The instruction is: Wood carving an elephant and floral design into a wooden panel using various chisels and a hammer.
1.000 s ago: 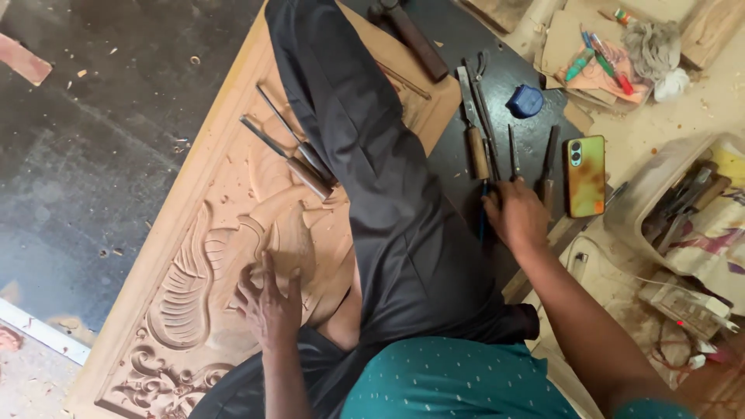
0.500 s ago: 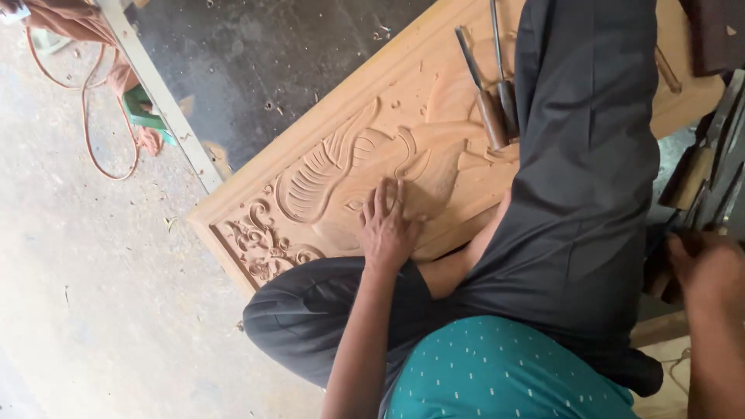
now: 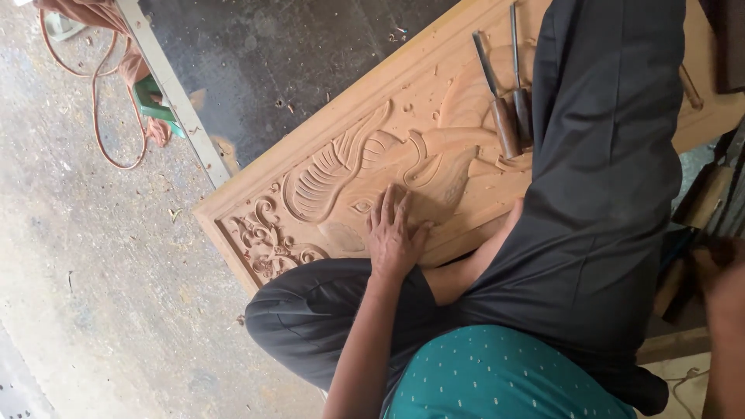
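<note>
Left hand lay flat, fingers spread, palm down on pale carved wooden panel — panel rested on grey concrete floor, partly under person's dark-trousered leg. Hand sat beside leaf-and-scroll relief, near panel's lower edge. Two wooden-handled steel chisels lay on panel, well apart from hand, just beside leg. Right hand blurred at frame's right edge — open or closed could not be told. Orange cord looped on floor, upper left, beside long pale wooden strip.
</note>
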